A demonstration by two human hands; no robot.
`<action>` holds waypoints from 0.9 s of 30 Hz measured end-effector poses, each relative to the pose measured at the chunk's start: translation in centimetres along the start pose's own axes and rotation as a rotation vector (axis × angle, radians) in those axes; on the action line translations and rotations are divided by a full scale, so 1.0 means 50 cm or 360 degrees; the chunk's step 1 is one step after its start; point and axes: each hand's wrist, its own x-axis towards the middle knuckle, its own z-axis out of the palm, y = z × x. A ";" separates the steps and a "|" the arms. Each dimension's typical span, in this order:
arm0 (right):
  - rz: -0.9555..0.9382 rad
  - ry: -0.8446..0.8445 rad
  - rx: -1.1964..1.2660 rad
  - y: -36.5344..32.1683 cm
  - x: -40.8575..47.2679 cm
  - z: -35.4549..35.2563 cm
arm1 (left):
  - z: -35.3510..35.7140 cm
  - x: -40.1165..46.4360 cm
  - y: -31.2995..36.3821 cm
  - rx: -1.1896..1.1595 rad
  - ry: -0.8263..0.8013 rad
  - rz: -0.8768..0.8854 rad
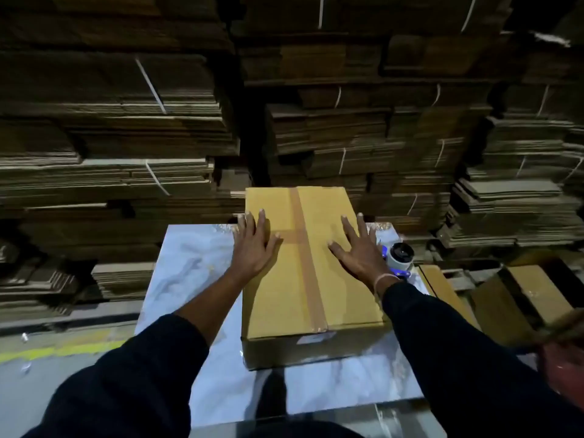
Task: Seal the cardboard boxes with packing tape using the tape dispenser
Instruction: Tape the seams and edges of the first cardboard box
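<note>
No writing on the taped cardboard box (313,273) is readable. The left hand (254,245) and right hand (358,252) lie on it, fingers spread flat. The tape dispenser (398,259) sits just beside it, before stacked flattened cartons (126,137).

**Both hands flat on a taped box**

A closed yellow-brown cardboard box (316,279) sits on a pale, marbled grey table top (196,267). A strip of brown packing tape (308,263) runs down the middle seam of its lid from the far edge to the near edge, crossed by a shorter strip between the hands. The left hand (254,245) lies palm-down near the lid's left edge, fingers spread. The right hand (358,251) lies palm-down on the lid's right half, fingers spread, a thin band at the wrist. Both arms wear dark sleeves. Just beside the box's right side stands a blue tape dispenser with a white roll (399,259). Behind rise strapped stacks of flattened brown cardboard (126,137). At the right, an open cardboard box (521,295) sits lower.
</note>
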 end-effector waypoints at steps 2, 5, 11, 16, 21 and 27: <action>0.0061 -0.0081 -0.0061 -0.002 -0.002 0.000 | 0.005 -0.001 -0.005 0.0107 -0.0075 -0.0081; 0.0063 -0.0076 -0.0163 -0.004 0.001 0.009 | 0.004 -0.002 -0.010 0.0070 -0.0165 -0.0130; -0.0020 -0.0062 -0.0219 -0.032 0.001 0.030 | -0.004 -0.034 -0.033 -0.0007 -0.0129 -0.0226; -0.0200 -0.0075 -0.0183 -0.073 0.004 0.066 | -0.032 -0.095 -0.078 -0.0003 -0.0018 -0.0346; -0.0285 -0.0040 -0.0177 -0.081 0.013 0.085 | -0.045 -0.113 -0.082 0.0434 0.0031 -0.0222; -0.0279 -0.0063 -0.0166 -0.069 0.021 0.093 | -0.007 -0.075 -0.030 0.0599 -0.0188 0.0295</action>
